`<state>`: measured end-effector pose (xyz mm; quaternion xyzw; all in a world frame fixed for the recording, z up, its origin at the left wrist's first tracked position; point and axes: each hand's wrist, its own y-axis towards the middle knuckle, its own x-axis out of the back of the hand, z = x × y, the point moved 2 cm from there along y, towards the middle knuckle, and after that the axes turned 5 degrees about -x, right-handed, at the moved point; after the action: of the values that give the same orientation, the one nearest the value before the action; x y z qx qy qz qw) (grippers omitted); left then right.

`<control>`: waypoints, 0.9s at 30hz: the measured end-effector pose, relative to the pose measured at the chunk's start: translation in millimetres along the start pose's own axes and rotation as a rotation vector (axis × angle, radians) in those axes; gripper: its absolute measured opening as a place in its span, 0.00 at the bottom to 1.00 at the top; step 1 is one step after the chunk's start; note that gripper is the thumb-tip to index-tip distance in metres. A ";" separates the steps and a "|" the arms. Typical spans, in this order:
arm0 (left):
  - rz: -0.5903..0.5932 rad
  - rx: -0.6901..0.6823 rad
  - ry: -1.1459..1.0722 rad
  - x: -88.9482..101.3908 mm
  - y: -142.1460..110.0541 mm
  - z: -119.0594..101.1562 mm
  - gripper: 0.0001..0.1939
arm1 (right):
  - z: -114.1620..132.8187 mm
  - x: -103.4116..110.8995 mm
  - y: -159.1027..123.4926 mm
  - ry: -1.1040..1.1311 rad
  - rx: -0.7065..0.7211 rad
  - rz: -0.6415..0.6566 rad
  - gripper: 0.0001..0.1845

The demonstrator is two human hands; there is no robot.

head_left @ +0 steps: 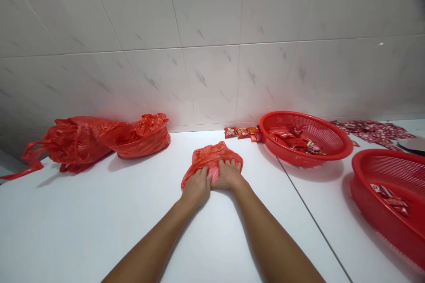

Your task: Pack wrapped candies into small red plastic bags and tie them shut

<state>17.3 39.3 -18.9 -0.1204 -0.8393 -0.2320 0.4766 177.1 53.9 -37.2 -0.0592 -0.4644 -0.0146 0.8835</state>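
A crumpled red plastic bag lies on the white table, directly in front of me. My left hand presses on its near edge, with the fingers gathered into the thin plastic. My right hand rests beside it on the same bag, fingers together and pressing down. The two hands touch each other. The bag's lower part is hidden beneath them.
Two bunched red plastic bags lie against the marble-patterned wall tiles at left. Red slotted baskets hold small red packets, and more packets lie by the wall. Patterned red wrappers lie at back right.
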 end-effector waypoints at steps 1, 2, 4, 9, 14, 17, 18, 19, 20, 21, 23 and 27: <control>-0.002 0.043 0.045 4.0 4.0 7.7 0.20 | 0.9 -0.2 -1.5 -0.003 0.007 0.010 0.63; -0.010 0.072 0.074 8.6 7.0 13.2 0.22 | 2.4 -0.1 -3.3 -0.008 0.013 0.016 0.64; -0.025 0.119 0.156 18.6 10.2 18.3 0.26 | 7.1 1.7 -7.5 -0.009 0.049 -0.003 0.61; -0.091 0.217 0.318 46.9 12.6 18.1 0.40 | 20.9 11.6 -15.3 0.023 0.220 -0.152 0.20; 0.061 0.291 0.351 63.7 11.9 30.2 0.32 | 23.9 18.5 -10.0 0.050 0.257 -0.310 0.26; 0.107 0.276 0.347 65.1 8.9 35.0 0.27 | 21.1 17.2 -8.3 0.040 0.218 -0.329 0.19; 0.118 0.256 0.341 64.7 7.9 35.4 0.27 | 19.9 15.8 -8.9 0.039 0.206 -0.315 0.16; 0.132 0.235 0.334 64.1 6.9 35.4 0.27 | 18.7 14.2 -9.8 0.038 0.190 -0.292 0.14; 0.145 0.212 0.328 63.6 6.1 35.2 0.26 | 17.4 12.5 -10.9 0.037 0.172 -0.262 0.15; 0.157 0.191 0.322 63.5 5.3 34.9 0.26 | 16.1 10.8 -12.1 0.036 0.152 -0.227 0.22; 0.171 0.154 0.308 64.4 4.0 34.4 0.25 | 13.7 8.2 -13.9 0.033 0.117 -0.149 0.42; 0.208 0.042 0.265 66.0 0.2 30.6 0.20 | 7.2 11.8 -13.3 0.044 0.083 -0.033 0.61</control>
<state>-39.4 53.7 24.3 -0.1647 -0.7569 -0.1776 0.6070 176.8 42.0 -22.3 -0.0142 -0.4461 -0.0113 0.8948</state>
